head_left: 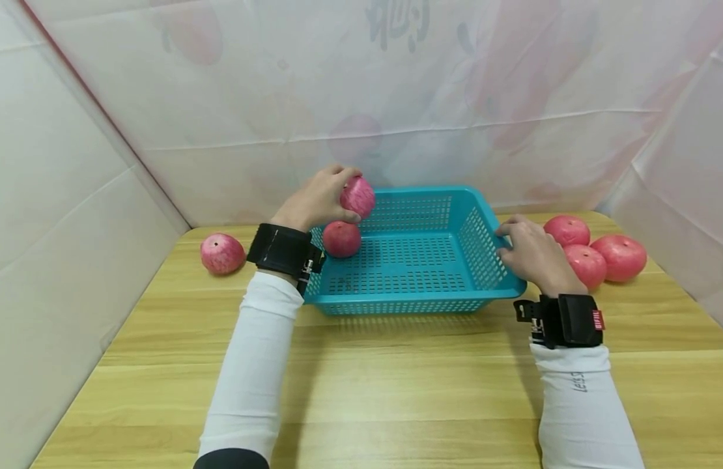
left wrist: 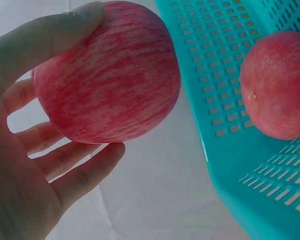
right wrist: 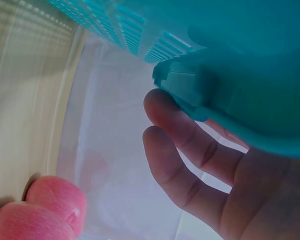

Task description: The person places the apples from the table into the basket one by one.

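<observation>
My left hand point(head_left: 314, 200) grips a red striped apple point(head_left: 359, 197) above the back left part of a turquoise plastic basket point(head_left: 408, 299). Thumb and fingers spread around this apple in the left wrist view. A second apple point(head_left: 341, 240) lies inside the basket at its left end, just below the held one. My right hand point(head_left: 536, 255) holds the basket's right rim, its fingers curled under the edge in the right wrist view. The right thumb is mostly hidden there.
One apple point(head_left: 222, 254) sits on the wooden table point(head_left: 408, 384) left of the basket. Three more sit close together beyond my right hand, including a front apple point(head_left: 585, 266) and a right one point(head_left: 619, 257). A pale printed curtain point(head_left: 268, 85) stands behind.
</observation>
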The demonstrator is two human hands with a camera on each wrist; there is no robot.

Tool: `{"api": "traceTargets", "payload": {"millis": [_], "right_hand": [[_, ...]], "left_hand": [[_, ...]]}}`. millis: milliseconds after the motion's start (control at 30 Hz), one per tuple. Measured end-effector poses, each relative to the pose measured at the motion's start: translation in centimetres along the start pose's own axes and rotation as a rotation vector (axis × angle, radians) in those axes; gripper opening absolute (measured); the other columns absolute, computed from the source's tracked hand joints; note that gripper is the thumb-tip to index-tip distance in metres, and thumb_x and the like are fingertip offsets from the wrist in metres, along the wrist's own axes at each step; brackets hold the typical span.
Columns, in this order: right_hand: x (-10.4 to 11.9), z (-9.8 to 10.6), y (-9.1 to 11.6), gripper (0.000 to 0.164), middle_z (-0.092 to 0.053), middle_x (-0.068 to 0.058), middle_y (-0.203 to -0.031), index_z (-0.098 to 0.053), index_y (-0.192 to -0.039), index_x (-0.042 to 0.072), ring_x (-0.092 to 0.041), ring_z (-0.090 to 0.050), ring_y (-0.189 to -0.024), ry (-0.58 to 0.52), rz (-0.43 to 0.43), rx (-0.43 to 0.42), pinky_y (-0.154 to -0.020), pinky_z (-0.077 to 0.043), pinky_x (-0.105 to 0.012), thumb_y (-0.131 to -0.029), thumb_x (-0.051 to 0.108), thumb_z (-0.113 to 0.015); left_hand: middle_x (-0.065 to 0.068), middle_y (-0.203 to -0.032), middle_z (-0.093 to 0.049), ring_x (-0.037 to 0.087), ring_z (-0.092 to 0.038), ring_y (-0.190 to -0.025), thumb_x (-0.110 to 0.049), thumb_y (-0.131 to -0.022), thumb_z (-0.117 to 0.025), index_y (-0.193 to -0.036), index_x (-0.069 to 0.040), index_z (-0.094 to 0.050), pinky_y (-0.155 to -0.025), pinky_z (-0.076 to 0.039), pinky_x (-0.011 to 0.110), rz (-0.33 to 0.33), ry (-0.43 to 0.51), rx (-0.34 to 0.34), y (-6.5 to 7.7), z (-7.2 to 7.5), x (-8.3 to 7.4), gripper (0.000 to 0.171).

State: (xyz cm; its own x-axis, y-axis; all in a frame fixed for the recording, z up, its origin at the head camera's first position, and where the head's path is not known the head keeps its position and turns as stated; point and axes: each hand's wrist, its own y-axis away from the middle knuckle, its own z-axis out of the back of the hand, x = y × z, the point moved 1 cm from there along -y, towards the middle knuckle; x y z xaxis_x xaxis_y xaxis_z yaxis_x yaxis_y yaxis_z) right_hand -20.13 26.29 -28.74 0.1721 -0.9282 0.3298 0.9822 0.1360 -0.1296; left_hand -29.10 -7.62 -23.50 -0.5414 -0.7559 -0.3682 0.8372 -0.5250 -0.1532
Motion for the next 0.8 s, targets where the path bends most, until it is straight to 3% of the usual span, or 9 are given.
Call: {"api": "traceTargets", "payload": {"millis": [300,800], "right_hand": [[-0.2,0.0,0.2,0.036,-0.045,-0.036,-0.133,-0.058,-0.124,-0.022,-0.054,-0.047,-0.113,0.006,-0.001,0.001,-0.088,-0.049,-0.071,-0.095,0.001,-0.059],[-0.2,-0.3,0.2,0.036,-0.044,-0.036,-0.134,-0.057,-0.124,-0.021,-0.054,-0.047,-0.114,-0.004,-0.016,0.011,-0.09,-0.048,-0.07,-0.096,0.001,-0.059]], "left_hand": [[0.019,-0.144,-0.045,0.033,-0.049,-0.126,-0.018,-0.083,-0.086,-0.15,-0.011,-0.047,-0.094,-0.055,0.05,-0.016,0.012,-0.005,-1.0,-1.1,-0.4,0.078],[0.018,-0.142,-0.047,0.032,-0.05,-0.126,-0.02,-0.083,-0.086,-0.149,-0.011,-0.048,-0.096,-0.054,0.047,-0.003,0.018,0.042,-2.3,-3.0,-0.6,0.077]]}}
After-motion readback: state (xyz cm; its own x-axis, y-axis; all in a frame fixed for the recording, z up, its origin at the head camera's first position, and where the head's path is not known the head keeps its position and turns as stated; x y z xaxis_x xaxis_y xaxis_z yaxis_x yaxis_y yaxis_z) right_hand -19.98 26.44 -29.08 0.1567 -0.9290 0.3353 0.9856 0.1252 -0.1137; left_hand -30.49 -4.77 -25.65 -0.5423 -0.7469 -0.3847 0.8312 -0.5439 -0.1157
